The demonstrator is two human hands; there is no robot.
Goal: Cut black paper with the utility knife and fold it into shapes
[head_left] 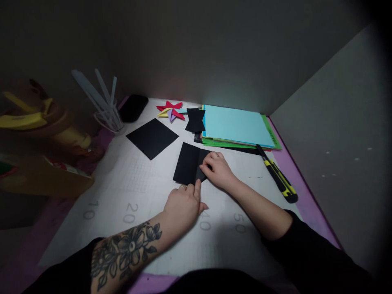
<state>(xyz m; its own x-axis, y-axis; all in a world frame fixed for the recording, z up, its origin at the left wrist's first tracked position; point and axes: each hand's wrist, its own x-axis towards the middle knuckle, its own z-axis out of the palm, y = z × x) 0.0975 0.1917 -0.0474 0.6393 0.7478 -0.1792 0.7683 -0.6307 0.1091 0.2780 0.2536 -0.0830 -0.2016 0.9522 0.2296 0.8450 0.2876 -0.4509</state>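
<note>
A black sheet of paper (186, 163) with a crease down it lies in front of me, its lower right corner folded inward. My right hand (218, 170) pinches that folded part with thumb and fingers closed on it. At the lower edge of the sheet, my left hand (183, 204) touches the paper with an outstretched index finger. Its thumb stands apart to the right and the other fingers bend lightly; nothing is gripped there. Farther left lies a flat black paper square (152, 139). Behind the sheet is a black folded paper piece (195, 119) with notched sides.
A stack of coloured paper (235, 124) sits at the back right, with a yellow-and-black utility knife (280, 177) beside it. Folded paper stars (171, 111), a dark phone (134, 108) and a clear cup (110, 120) of pale sticks stand along the back. Walls bound the table.
</note>
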